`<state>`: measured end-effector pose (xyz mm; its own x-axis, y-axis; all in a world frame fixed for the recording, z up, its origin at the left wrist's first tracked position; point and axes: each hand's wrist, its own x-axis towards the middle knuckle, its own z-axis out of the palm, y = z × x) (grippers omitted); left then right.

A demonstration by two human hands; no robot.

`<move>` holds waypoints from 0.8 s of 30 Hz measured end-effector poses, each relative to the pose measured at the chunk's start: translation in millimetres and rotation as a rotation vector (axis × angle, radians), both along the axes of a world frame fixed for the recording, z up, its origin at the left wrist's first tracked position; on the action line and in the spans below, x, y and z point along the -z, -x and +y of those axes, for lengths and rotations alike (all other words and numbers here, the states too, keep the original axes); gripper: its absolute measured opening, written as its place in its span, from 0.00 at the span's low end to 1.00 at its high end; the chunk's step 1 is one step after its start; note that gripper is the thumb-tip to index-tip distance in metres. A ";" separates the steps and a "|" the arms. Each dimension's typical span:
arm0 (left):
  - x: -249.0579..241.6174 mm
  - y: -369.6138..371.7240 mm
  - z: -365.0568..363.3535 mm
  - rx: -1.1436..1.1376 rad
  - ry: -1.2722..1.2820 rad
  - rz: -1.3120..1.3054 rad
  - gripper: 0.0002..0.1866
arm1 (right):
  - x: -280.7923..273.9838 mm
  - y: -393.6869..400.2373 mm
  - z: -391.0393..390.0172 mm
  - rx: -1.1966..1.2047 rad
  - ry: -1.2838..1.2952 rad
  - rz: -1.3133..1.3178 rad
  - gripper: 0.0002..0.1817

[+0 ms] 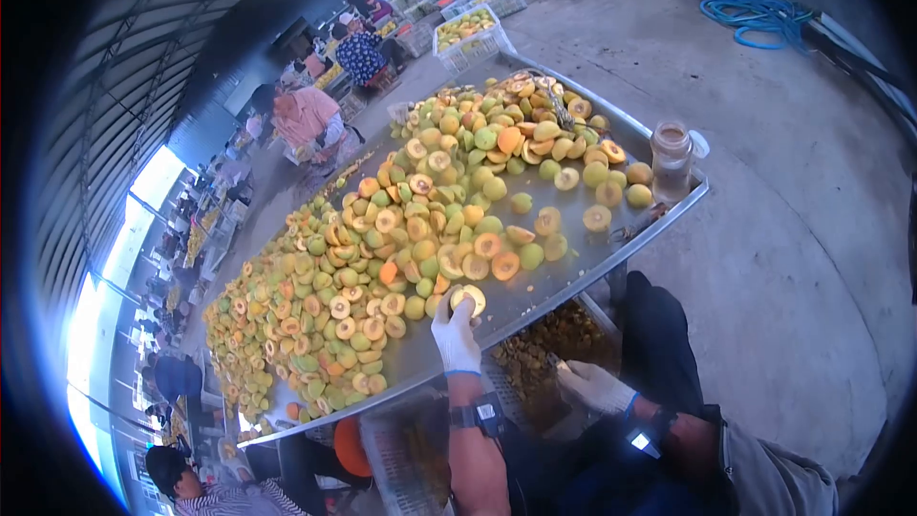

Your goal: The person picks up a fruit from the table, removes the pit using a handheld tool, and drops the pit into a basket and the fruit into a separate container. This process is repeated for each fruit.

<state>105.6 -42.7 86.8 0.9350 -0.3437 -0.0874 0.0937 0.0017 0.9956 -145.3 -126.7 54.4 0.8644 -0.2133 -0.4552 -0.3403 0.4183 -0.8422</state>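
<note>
My left hand [457,339], in a white glove, is closed around a pale yellow stone fruit half [469,300] at the near edge of the metal table [535,298]. Heaped on the table are many yellow-green and orange stone fruits [420,220], a lot of them cut in half with the cut faces showing. My right hand [594,387], also gloved, is lower and to the right, over a crate of brown pits and scraps [549,344]. Its fingers are closed, with a small dark tip showing at them; what it holds is too small to make out.
A clear jar [671,162] stands at the table's right corner. Beyond the far end is a white crate of fruit [470,35]. Other people work at left, one in a pink top [306,119]. A blue hose [759,17] lies coiled on the concrete floor.
</note>
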 end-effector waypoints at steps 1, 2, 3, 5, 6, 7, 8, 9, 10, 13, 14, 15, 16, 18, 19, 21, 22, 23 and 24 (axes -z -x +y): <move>-5.0 15.5 11.6 -0.016 -0.012 0.012 0.24 | 1.7 0.3 0.5 -0.003 -0.030 -0.038 0.21; -6.9 30.4 20.3 0.067 0.186 0.098 0.23 | 5.2 -0.4 2.9 0.006 -0.002 -0.069 0.21; -7.4 44.5 26.3 0.150 0.388 0.181 0.23 | 4.3 0.7 2.5 -0.017 0.057 -0.081 0.21; -4.2 75.8 35.3 0.130 0.500 0.254 0.24 | -3.7 2.1 -1.1 -0.048 0.115 -0.087 0.21; -1.0 88.0 38.8 0.123 0.618 0.318 0.24 | -13.1 3.1 -2.1 -0.049 0.230 -0.142 0.21; 2.6 96.2 43.2 0.135 0.626 0.342 0.24 | -23.0 4.6 -3.0 -0.048 0.344 -0.197 0.21; 1.6 105.3 45.6 0.130 0.626 0.348 0.24 | -34.6 6.0 -5.5 -0.052 0.342 -0.191 0.21; -2.2 114.8 47.0 0.170 0.634 0.335 0.24 | -47.0 7.2 -8.5 -0.085 0.412 -0.187 0.20; -3.3 121.0 48.1 0.213 0.642 0.323 0.25 | -54.2 7.2 -10.8 -0.116 0.482 -0.182 0.20; 0.6 128.7 48.8 0.293 0.701 0.280 0.25 | -62.3 5.8 -13.2 -0.113 0.681 -0.230 0.20; 0.4 130.5 48.9 0.335 0.762 0.296 0.25 | -64.2 5.5 -12.2 -0.127 0.780 -0.235 0.20; 1.2 132.2 48.8 0.335 0.763 0.298 0.25 | -64.0 5.5 -9.8 -0.127 0.780 -0.233 0.20; 1.9 133.5 47.7 0.289 0.759 0.333 0.27 | -63.0 5.2 -7.4 -0.093 0.801 -0.255 0.19; 1.7 136.7 45.7 0.247 0.756 0.371 0.29 | -59.6 5.7 -3.4 -0.056 0.823 -0.274 0.19; -0.2 138.9 45.2 0.232 0.725 0.351 0.30 | -57.1 5.6 -1.6 -0.041 0.864 -0.273 0.18; -0.4 141.6 46.2 0.218 0.693 0.331 0.32 | -58.9 5.2 1.5 -0.026 0.905 -0.273 0.17; 0.8 143.4 48.0 0.217 0.617 0.210 0.30 | -64.0 5.8 3.7 0.059 0.793 -0.252 0.17; -0.2 145.1 48.7 0.216 0.541 0.090 0.29 | -68.4 5.8 5.7 0.142 0.682 -0.228 0.18; -2.4 146.1 49.4 0.216 0.543 0.094 0.29 | -72.0 4.2 5.6 0.142 0.684 -0.224 0.18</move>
